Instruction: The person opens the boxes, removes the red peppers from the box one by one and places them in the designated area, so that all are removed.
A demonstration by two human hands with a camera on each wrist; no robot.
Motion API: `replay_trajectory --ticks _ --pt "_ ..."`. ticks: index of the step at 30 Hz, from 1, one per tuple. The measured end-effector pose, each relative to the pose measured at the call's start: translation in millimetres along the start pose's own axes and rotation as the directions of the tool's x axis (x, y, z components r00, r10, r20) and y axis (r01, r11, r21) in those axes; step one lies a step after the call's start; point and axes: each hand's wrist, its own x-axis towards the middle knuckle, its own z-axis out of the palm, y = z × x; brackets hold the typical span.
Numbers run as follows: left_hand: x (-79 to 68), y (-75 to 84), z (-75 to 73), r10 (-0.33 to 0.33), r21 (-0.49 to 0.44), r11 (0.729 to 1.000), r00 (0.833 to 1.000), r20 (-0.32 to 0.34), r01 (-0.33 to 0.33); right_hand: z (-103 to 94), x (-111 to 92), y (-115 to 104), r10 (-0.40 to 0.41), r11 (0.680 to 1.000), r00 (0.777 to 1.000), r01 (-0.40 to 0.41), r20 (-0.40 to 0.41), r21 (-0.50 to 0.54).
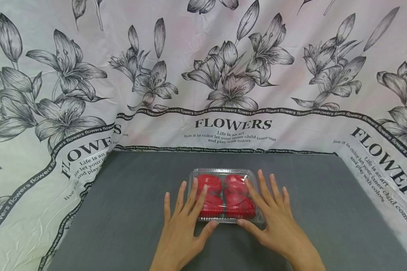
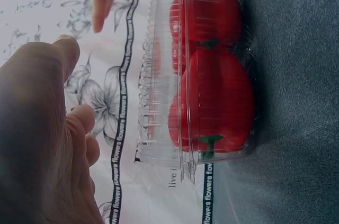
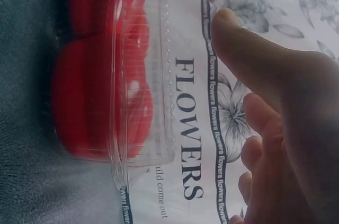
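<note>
A clear plastic clamshell box (image 1: 222, 171) sits on the grey table, its lid over several glossy red pieces (image 1: 208, 184). In the left wrist view these look like red bell peppers (image 2: 225, 94) with green stems. My left hand (image 1: 183, 229) is spread over the box's left side, fingers straight. On the other side my right hand (image 1: 278, 226) is spread the same way over the right edge. Both wrist views show a gap between the hands and the lid, and neither hand holds anything. The right wrist view shows the box's side wall and red contents (image 3: 85, 97).
The dark grey tabletop (image 1: 122, 210) extends around the box on all sides. Behind it and at both sides hangs a white cloth (image 1: 149, 130) printed with lilies and the word FLOWERS, meeting the table's edges.
</note>
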Motion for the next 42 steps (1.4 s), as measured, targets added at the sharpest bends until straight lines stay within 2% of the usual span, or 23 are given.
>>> replay_trajectory --ticks 13,20,27,31,34,38,42 --pt "-1.5 -3.1 -0.4 -0.003 -0.021 1.000 1.000 0.009 0.003 -4.2 -3.2 -1.0 -0.010 1.000 1.000 0.010 -0.020 -0.001" --pt "-4.5 -7.2 4.3 -0.014 -0.156 0.988 1.000 0.027 0.018 -4.6 -6.7 1.7 0.033 0.998 0.999 -0.034 0.014 0.054" --pt "-6.8 -13.0 8.7 -0.041 -0.256 0.964 0.993 0.107 0.067 -4.5 -9.8 4.5 0.083 0.991 0.995 -0.087 0.048 0.103" --pt "-7.8 -15.6 10.9 -0.067 -0.314 0.944 0.989 0.134 0.106 -4.3 -12.0 4.7 0.104 0.985 0.992 -0.112 0.067 0.129" --pt "-8.5 -17.6 13.9 -0.084 -0.379 0.917 0.988 0.129 0.127 -4.4 -13.2 4.8 0.147 0.979 0.984 -0.160 0.102 0.125" --pt "-9.7 -19.4 19.2 -0.126 -0.481 0.859 0.983 0.136 0.176 -4.7 -14.1 4.6 0.184 0.974 0.975 -0.198 0.125 0.112" --pt "-11.5 -21.3 23.9 -0.184 -0.539 0.807 0.970 0.159 0.242 -5.0 -13.9 3.8 0.193 0.972 0.972 -0.208 0.133 0.108"
